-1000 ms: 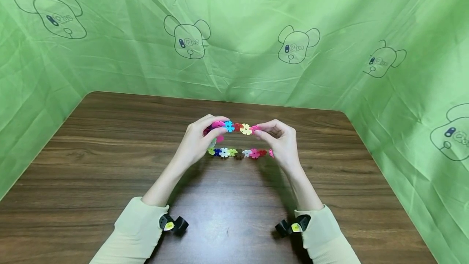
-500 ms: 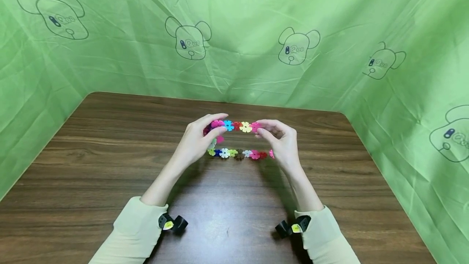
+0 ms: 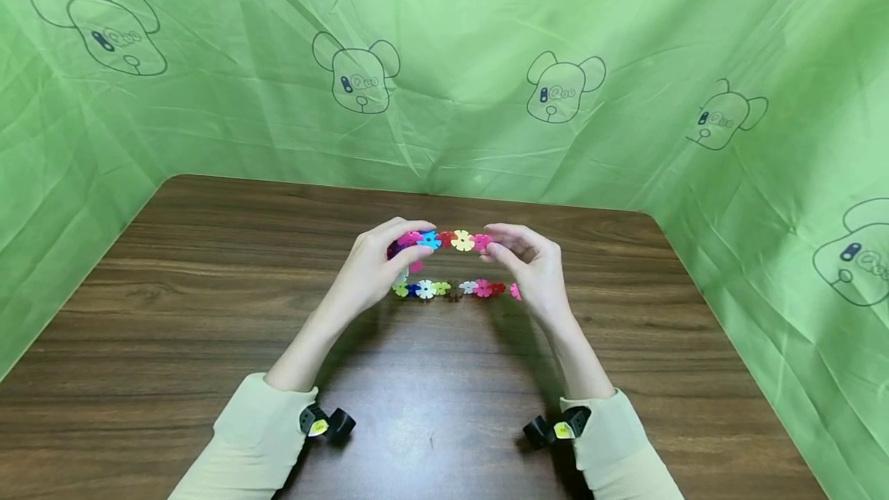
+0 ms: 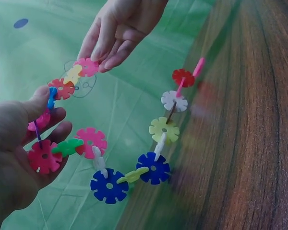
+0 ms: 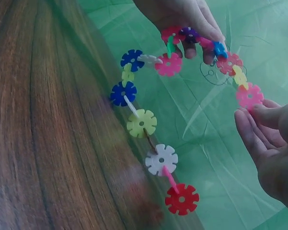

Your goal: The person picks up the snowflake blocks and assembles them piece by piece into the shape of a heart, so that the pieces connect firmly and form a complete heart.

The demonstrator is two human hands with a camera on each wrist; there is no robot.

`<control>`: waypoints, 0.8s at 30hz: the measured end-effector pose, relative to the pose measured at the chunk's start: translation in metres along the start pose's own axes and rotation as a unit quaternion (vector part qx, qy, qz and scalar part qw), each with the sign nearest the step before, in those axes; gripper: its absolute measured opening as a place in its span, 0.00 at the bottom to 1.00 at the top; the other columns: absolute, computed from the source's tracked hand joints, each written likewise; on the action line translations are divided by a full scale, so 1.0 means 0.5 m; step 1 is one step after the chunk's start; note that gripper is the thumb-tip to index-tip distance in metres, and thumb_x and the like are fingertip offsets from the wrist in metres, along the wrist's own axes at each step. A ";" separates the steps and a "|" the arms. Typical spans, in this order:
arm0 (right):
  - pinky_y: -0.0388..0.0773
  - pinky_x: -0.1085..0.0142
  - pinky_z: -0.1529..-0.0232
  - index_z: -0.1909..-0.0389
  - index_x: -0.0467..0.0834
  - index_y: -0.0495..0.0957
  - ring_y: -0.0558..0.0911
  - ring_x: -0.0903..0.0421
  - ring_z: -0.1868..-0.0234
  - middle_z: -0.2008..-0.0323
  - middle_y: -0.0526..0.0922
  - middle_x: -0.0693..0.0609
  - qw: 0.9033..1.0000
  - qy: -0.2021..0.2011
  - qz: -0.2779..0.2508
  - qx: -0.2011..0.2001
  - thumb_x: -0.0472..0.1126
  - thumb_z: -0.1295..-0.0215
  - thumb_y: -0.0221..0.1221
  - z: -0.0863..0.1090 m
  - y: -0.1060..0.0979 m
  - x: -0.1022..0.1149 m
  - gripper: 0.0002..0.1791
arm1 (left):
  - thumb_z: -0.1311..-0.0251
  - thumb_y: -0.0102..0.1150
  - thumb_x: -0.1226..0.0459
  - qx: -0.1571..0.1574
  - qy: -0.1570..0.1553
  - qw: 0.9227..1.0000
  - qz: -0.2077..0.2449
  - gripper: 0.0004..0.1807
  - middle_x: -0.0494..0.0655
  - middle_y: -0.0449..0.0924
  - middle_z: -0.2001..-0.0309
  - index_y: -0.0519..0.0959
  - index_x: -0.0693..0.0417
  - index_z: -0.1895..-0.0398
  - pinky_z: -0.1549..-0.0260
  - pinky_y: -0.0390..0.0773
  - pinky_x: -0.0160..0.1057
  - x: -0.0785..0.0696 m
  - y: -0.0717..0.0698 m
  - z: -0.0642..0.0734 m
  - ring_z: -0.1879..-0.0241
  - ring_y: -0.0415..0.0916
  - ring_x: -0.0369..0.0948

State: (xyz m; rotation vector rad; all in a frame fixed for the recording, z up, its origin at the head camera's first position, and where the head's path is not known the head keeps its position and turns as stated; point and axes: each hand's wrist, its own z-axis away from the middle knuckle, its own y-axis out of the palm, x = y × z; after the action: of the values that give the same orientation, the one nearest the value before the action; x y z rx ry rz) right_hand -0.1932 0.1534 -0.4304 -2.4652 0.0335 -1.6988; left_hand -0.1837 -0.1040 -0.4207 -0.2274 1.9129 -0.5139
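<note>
A chain of slotted flower-shaped plastic discs [image 3: 463,241] in many colours hangs between my hands. My left hand [image 3: 375,261] grips it at the blue disc [image 3: 428,240], thumb below and fingers above. At the upper run's right end, my right hand [image 3: 535,268] pinches a pink disc [image 4: 88,66] by its edge. Red and yellow discs link the two grips. From my left hand the chain bends down and returns rightward in a lower run [image 3: 425,289], past dark blue discs [image 4: 109,186] to a red disc [image 5: 182,199] and a pink one [image 4: 199,66] near its free end.
Beneath lies a brown wood-grain table [image 3: 208,315]. Green cloth [image 3: 458,153] with printed bear heads surrounds its far and side edges. A black camera sits on each sleeve cuff, the left camera [image 3: 329,424] and the right camera [image 3: 556,428].
The upper run of discs has shifted slightly left since half a second ago. My left thumb and fingers now sit closer over the blue disc. Both forearms stay almost where they were.
</note>
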 end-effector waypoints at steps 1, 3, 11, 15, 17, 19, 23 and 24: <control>0.88 0.60 0.54 0.47 0.36 0.84 0.91 0.50 0.64 0.61 0.91 0.48 1.000 0.003 -0.001 0.002 0.30 0.33 0.65 0.000 -0.002 -0.001 0.14 | 0.30 0.63 0.55 0.000 0.000 1.000 -0.002 0.17 0.43 0.82 0.61 0.83 0.43 0.41 0.75 0.77 0.34 0.001 0.000 0.000 0.71 0.82 0.49; 0.88 0.60 0.54 0.47 0.35 0.83 0.91 0.49 0.62 0.60 0.90 0.45 1.000 0.005 -0.005 0.007 0.30 0.32 0.64 -0.001 -0.005 -0.002 0.14 | 0.30 0.63 0.55 -0.004 0.000 1.000 -0.004 0.17 0.43 0.82 0.60 0.83 0.43 0.40 0.73 0.77 0.34 0.005 -0.001 -0.001 0.69 0.83 0.48; 0.88 0.62 0.54 0.47 0.34 0.83 0.91 0.58 0.61 0.60 0.91 0.52 0.999 0.019 0.031 0.031 0.32 0.30 0.64 -0.009 -0.025 -0.015 0.13 | 0.30 0.63 0.56 -0.016 -0.008 1.000 0.006 0.17 0.44 0.84 0.60 0.82 0.45 0.40 0.71 0.77 0.34 0.009 -0.002 0.000 0.68 0.85 0.49; 0.87 0.64 0.52 0.49 0.34 0.84 0.90 0.58 0.60 0.60 0.91 0.51 0.997 0.031 0.063 0.026 0.31 0.31 0.64 -0.012 -0.046 -0.025 0.12 | 0.30 0.63 0.56 -0.017 -0.009 1.000 0.009 0.17 0.45 0.84 0.60 0.82 0.46 0.40 0.70 0.77 0.33 0.009 -0.002 0.000 0.68 0.86 0.47; 0.86 0.67 0.52 0.49 0.35 0.85 0.89 0.59 0.58 0.58 0.90 0.45 0.995 0.041 0.090 0.023 0.32 0.32 0.65 -0.011 -0.057 -0.030 0.12 | 0.30 0.63 0.56 -0.016 -0.011 1.000 0.010 0.17 0.44 0.84 0.60 0.82 0.45 0.40 0.70 0.77 0.34 0.008 -0.003 -0.001 0.67 0.86 0.46; 0.85 0.70 0.51 0.50 0.37 0.85 0.88 0.59 0.57 0.54 0.89 0.39 0.991 0.055 0.119 0.022 0.32 0.33 0.66 -0.010 -0.067 -0.036 0.12 | 0.30 0.63 0.55 -0.014 -0.013 1.000 0.009 0.17 0.43 0.84 0.61 0.82 0.44 0.40 0.70 0.77 0.34 0.008 -0.005 -0.001 0.67 0.86 0.46; 0.81 0.74 0.50 0.49 0.39 0.86 0.85 0.62 0.56 0.51 0.88 0.37 0.979 0.081 0.185 0.037 0.34 0.33 0.67 -0.001 -0.090 -0.055 0.13 | 0.29 0.63 0.55 -0.010 -0.012 1.000 0.010 0.17 0.43 0.84 0.61 0.82 0.45 0.40 0.71 0.76 0.35 0.009 -0.007 -0.002 0.68 0.85 0.47; 0.81 0.73 0.50 0.49 0.38 0.85 0.85 0.60 0.55 0.50 0.88 0.38 0.976 0.085 0.198 0.043 0.34 0.33 0.67 0.001 -0.095 -0.060 0.13 | 0.29 0.63 0.55 -0.010 -0.011 1.000 0.010 0.17 0.43 0.84 0.61 0.82 0.44 0.40 0.71 0.76 0.35 0.010 -0.007 -0.002 0.68 0.85 0.46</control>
State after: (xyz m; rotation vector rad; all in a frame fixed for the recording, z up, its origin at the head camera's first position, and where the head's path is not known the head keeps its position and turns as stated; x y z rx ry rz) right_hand -0.2066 0.2037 -0.4523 -2.0691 0.4292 -1.6830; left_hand -0.1867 -0.1086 -0.4228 -0.2253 1.8969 -0.4767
